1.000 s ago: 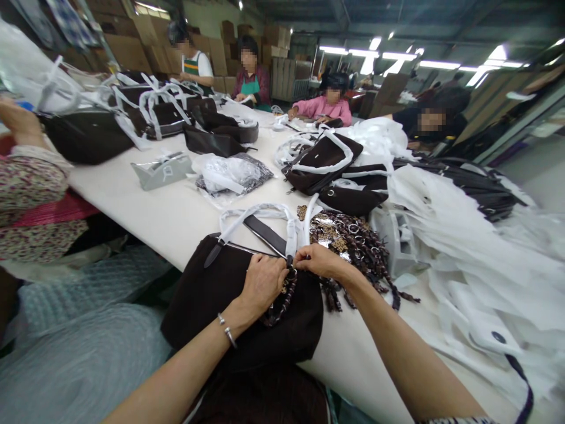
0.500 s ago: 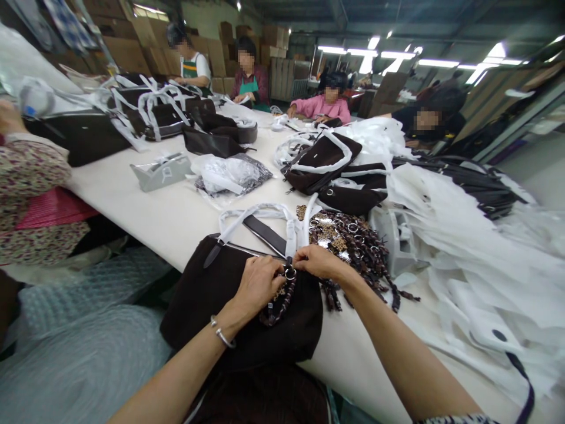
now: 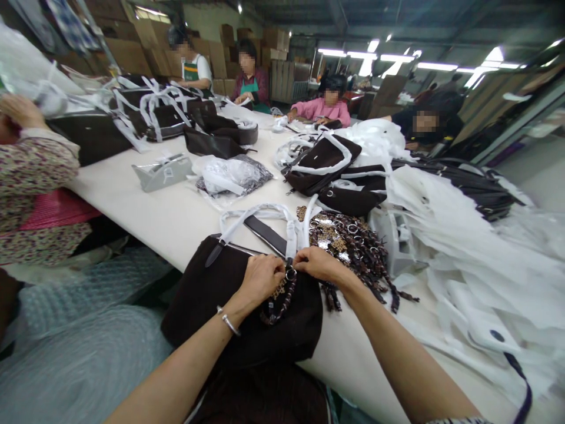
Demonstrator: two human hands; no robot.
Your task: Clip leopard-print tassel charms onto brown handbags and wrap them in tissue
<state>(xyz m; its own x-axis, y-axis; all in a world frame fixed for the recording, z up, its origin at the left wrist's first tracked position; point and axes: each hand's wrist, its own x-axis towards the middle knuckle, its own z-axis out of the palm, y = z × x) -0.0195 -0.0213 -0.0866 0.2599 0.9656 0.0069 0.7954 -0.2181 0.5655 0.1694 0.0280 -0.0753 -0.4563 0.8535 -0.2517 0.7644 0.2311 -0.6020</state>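
A dark brown handbag [image 3: 220, 306] with white-wrapped handles [image 3: 260, 211] leans at the near table edge. A braided charm [image 3: 282, 303] with a metal ring [image 3: 290, 274] hangs on its front below a handle base. My left hand [image 3: 263, 278] is closed at the left of the ring, its fingertips at the charm's top. From the right, my right hand [image 3: 315, 262] pinches at the handle base beside the ring. What lies between the fingertips of either hand is too small to make out. Right of the bag is a pile of similar charms [image 3: 353, 247].
Brown bags [image 3: 324, 162] and white wrapping sheets [image 3: 445, 224] lie beyond and to the right. A plastic-wrapped bundle [image 3: 232, 175] and a grey holder [image 3: 163, 172] sit mid-table. A person's sleeve [image 3: 35, 159] is at left; several people work across the table. Bubble wrap [image 3: 88, 365] stands lower left.
My left hand has shifted slightly, its wrist and bracelet a little to the right and up. My right hand is nearly still. The person at left has raised a hand and moved the sleeve right.
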